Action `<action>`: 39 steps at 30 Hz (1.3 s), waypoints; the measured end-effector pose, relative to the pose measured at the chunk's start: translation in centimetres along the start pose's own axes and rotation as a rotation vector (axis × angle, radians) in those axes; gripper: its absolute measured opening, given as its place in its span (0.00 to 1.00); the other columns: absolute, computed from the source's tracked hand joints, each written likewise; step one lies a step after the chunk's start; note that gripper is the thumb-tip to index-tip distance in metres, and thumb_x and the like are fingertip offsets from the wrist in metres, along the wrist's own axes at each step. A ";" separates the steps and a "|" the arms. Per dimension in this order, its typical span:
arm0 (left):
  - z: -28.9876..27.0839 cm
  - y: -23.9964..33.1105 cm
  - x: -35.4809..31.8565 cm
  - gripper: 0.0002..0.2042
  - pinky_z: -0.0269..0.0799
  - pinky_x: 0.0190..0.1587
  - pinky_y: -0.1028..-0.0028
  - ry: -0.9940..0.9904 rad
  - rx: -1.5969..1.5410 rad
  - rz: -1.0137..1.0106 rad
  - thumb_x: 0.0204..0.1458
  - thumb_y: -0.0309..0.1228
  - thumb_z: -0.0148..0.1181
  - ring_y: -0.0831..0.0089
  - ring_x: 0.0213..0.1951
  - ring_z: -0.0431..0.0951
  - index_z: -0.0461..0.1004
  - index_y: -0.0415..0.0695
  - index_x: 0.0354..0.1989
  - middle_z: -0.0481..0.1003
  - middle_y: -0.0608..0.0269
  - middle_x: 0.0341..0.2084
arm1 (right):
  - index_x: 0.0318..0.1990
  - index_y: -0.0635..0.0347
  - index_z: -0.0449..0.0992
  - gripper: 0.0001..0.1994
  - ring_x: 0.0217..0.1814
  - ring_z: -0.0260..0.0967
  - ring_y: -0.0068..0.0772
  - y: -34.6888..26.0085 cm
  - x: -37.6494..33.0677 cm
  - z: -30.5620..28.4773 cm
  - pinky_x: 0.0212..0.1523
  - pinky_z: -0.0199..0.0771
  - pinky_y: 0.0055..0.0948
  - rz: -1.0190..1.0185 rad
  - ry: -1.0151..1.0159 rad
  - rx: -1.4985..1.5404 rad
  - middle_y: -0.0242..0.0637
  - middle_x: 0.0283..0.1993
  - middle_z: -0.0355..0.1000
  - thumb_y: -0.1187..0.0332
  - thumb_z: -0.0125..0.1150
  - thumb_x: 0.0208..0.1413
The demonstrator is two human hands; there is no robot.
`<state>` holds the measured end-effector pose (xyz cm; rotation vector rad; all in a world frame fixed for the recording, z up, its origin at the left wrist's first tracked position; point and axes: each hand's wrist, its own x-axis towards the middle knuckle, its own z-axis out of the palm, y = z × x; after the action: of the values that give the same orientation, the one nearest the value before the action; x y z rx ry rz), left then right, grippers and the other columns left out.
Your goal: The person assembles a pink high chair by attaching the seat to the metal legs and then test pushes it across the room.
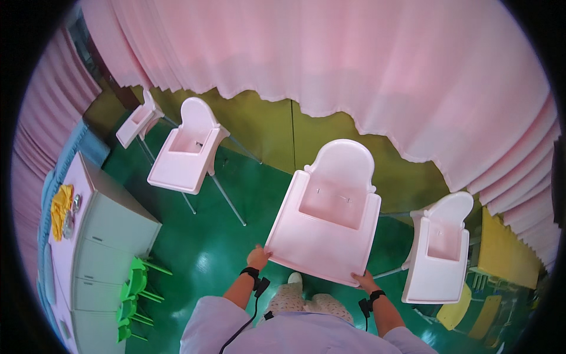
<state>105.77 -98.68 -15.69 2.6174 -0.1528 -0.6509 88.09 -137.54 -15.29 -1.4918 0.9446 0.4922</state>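
A: Status on hands?

B: Both gripping the pink high chair (328, 219) by the front edge of its tray. Left hand (257, 257) is clamping the near-left corner, fingers curling under the rim. Right hand (361, 279) is clamping the near-right corner, same grip. Chair is sitting right in front of the person, centre of view.

A: Room around it?

B: Green floor (206, 251) is lying open to the left, btw this chair and the second high chair (187, 150). Right side is tight: a third high chair (439, 253) is standing just beside it. Pink curtain (354, 65) is hanging behind.

A: Anything in the seats?

B: Seat wells are looking bare, only strap slots showing. On the left, a drawer cabinet (100, 248) is carrying a yellow item (61, 206) on top, can't tell what. Green small chairs (134, 295) are standing against its front.
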 end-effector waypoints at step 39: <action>-26.1 -19.1 -0.5 0.10 0.69 0.37 0.63 0.006 0.078 -0.386 0.33 0.34 0.60 0.66 0.37 0.74 0.76 0.45 0.26 0.74 0.61 0.31 | 0.46 0.61 0.61 0.27 0.25 0.70 0.37 -10.0 3.6 2.5 0.20 0.69 0.33 0.286 -0.256 -1.294 0.45 0.35 0.70 0.52 0.57 0.44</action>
<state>117.59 -71.31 -3.19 2.7473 0.3443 -0.7762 98.57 -136.87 -12.39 -2.3220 0.6031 1.6715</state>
